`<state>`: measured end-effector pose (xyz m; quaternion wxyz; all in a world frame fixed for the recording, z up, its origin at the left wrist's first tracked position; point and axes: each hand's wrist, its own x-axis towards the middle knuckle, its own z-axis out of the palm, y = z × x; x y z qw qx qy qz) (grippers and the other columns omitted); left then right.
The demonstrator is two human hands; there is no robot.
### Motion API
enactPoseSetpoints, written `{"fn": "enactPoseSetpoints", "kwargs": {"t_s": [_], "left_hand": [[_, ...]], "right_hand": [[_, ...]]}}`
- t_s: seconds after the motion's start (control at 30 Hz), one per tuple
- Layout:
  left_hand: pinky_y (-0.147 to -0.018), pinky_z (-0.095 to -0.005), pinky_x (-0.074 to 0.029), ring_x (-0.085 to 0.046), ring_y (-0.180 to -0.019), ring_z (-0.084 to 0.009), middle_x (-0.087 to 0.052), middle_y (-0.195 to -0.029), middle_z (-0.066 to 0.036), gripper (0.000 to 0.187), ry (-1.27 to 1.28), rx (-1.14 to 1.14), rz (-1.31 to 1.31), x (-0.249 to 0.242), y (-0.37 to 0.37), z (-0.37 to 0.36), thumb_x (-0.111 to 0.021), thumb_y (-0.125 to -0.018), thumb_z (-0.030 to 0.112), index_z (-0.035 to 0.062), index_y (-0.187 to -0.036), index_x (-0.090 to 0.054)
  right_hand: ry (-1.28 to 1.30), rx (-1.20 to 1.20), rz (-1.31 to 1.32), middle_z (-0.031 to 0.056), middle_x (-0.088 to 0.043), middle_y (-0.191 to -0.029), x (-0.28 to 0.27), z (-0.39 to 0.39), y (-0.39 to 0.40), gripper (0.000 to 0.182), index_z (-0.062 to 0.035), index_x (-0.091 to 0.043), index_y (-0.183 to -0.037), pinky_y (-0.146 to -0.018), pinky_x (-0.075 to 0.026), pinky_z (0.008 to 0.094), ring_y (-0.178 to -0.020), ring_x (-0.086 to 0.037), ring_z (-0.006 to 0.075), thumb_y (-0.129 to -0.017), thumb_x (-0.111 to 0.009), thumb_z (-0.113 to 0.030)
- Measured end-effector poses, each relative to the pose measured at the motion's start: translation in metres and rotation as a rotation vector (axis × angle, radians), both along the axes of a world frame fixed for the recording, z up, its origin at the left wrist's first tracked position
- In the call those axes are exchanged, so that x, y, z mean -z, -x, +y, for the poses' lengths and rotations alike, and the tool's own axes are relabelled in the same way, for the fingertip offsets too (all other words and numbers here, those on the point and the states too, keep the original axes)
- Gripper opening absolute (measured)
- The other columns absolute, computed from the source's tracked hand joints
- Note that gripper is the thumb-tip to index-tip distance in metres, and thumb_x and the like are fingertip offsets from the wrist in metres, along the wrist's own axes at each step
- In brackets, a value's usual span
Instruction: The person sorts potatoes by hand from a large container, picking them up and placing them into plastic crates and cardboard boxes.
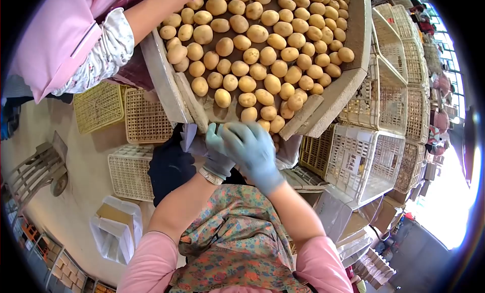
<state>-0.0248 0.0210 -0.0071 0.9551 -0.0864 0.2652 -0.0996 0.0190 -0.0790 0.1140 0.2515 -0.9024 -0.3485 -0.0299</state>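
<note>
Many yellow potatoes (257, 33) lie on a sorting table (331, 109) whose narrow open end points toward me. At that end both my hands, in blue-grey gloves, are close together. My left hand (218, 150) is partly behind my right hand (251, 150), with its fingertips near the table's lower edge. My right hand is blurred by motion and crosses in front of the left. Several potatoes sit just above and beside my right hand at the opening. Whether either hand holds anything is hidden.
At the upper left a co-worker's arm (146, 18) reaches over the table. Stacked plastic crates (366, 162) stand on the right, and more crates (132, 174) on the left floor. A cart (40, 167) is at the far left, near a lined box (118, 227).
</note>
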Motion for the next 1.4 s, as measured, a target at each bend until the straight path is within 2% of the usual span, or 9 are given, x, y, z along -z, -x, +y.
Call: {"fn": "enactPoseSetpoints", "kwargs": {"t_s": [0.2, 0.33, 0.5, 0.6, 0.73, 0.83, 0.93, 1.0, 1.4], "left_hand": [[-0.12, -0.0656, -0.034, -0.041, -0.146, -0.0408, -0.042, -0.158, -0.017, 0.07, 0.036, 0.023, 0.031, -0.004, -0.006, -0.002, -0.041, -0.1, 0.052, 0.0087, -0.155, -0.041], [-0.121, -0.0659, -0.033, -0.039, -0.148, -0.0418, -0.038, -0.16, -0.018, 0.072, -0.014, 0.036, 0.103, -0.01, -0.01, -0.002, -0.043, -0.099, 0.05, 0.0088, -0.158, -0.037], [-0.124, -0.0674, -0.028, -0.036, -0.149, -0.043, -0.037, -0.161, -0.017, 0.078, 0.0, 0.042, 0.05, -0.006, -0.007, -0.007, -0.043, -0.099, 0.058, 0.0086, -0.159, -0.035], [-0.124, -0.0678, -0.026, -0.033, -0.151, -0.0423, -0.037, -0.162, -0.017, 0.078, -0.067, 0.018, 0.036, -0.014, -0.011, -0.008, -0.043, -0.099, 0.058, 0.0094, -0.16, -0.034], [-0.119, -0.0643, -0.035, -0.041, -0.148, -0.0366, -0.042, -0.162, -0.01, 0.075, 0.013, 0.033, -0.01, 0.004, -0.006, -0.007, -0.041, -0.101, 0.061, 0.0167, -0.161, -0.037], [-0.117, -0.0513, -0.041, -0.044, -0.145, -0.0319, -0.043, -0.161, -0.009, 0.073, 0.033, 0.046, 0.145, 0.005, -0.004, -0.007, -0.037, -0.102, 0.061, 0.0167, -0.159, -0.039], [-0.117, -0.0479, -0.041, -0.05, -0.138, -0.0312, -0.047, -0.156, -0.011, 0.074, 0.443, -0.231, -0.135, 0.028, 0.004, -0.014, -0.036, -0.101, 0.065, 0.0142, -0.155, -0.044], [-0.116, -0.0487, -0.041, -0.052, -0.135, -0.0318, -0.05, -0.151, -0.011, 0.073, -0.065, 0.048, 0.177, -0.02, -0.008, -0.005, -0.035, -0.101, 0.066, 0.0144, -0.152, -0.046], [-0.122, -0.0514, -0.035, -0.04, -0.149, -0.029, -0.042, -0.162, -0.008, 0.063, -0.045, -0.062, -0.082, 0.012, -0.014, -0.01, -0.042, -0.104, 0.056, 0.0191, -0.155, -0.043]], "right_hand": [[0.857, 0.767, 0.17, 0.0099, -0.068, -0.078, -0.034, -0.27, 0.12, 0.009, -0.0137, -0.07, -0.081, -0.065, -0.054, 0.0459, -0.075, -0.068, 0.0333, -0.084, -0.062, -0.01], [1.154, 0.863, -0.487, 0.0094, -0.068, -0.104, -0.089, -0.413, 0.178, 0.019, -0.0116, -0.069, -0.102, -0.096, -0.05, 0.0436, -0.099, -0.065, 0.0311, -0.083, -0.069, -0.009], [0.813, 0.627, 0.108, 0.0096, -0.072, -0.12, -0.063, -0.204, 0.074, 0.031, -0.013, -0.072, -0.111, -0.107, -0.048, 0.0471, -0.12, -0.064, 0.031, -0.08, -0.073, -0.012], [0.239, 0.313, -0.15, 0.0045, -0.064, -0.136, -0.027, -0.099, 0.034, 0.042, -0.0145, -0.07, -0.128, -0.119, -0.039, 0.0531, -0.13, -0.055, 0.0266, -0.086, -0.075, -0.014], [-0.037, 0.687, -0.098, 0.0283, -0.045, -0.153, 0.012, -0.012, -0.048, 0.066, -0.0013, -0.049, -0.15, -0.12, -0.033, 0.0559, -0.14, -0.044, 0.0461, -0.092, -0.07, -0.026], [0.136, 0.441, 0.167, 0.027, -0.052, -0.147, 0.035, 0.045, -0.052, 0.063, 0.0007, -0.055, -0.142, -0.122, -0.031, 0.0543, -0.14, -0.046, 0.0476, -0.092, -0.073, -0.033], [0.076, 0.146, 0.052, 0.0239, -0.05, -0.152, 0.044, 0.013, -0.039, 0.058, -0.0026, -0.057, -0.143, -0.121, -0.031, 0.0562, -0.142, -0.045, 0.045, -0.094, -0.07, -0.031], [0.161, 0.326, 0.007, 0.0149, -0.052, -0.15, 0.048, -0.011, -0.018, 0.058, -0.0096, -0.055, -0.145, -0.117, -0.035, 0.0561, -0.142, -0.046, 0.0391, -0.091, -0.068, -0.026], [0.12, 0.059, -0.095, 0.0081, -0.058, -0.145, 0.036, 0.043, -0.027, 0.052, -0.0146, -0.062, -0.137, -0.119, -0.036, 0.0552, -0.139, -0.05, 0.0324, -0.087, -0.072, -0.019]]}}
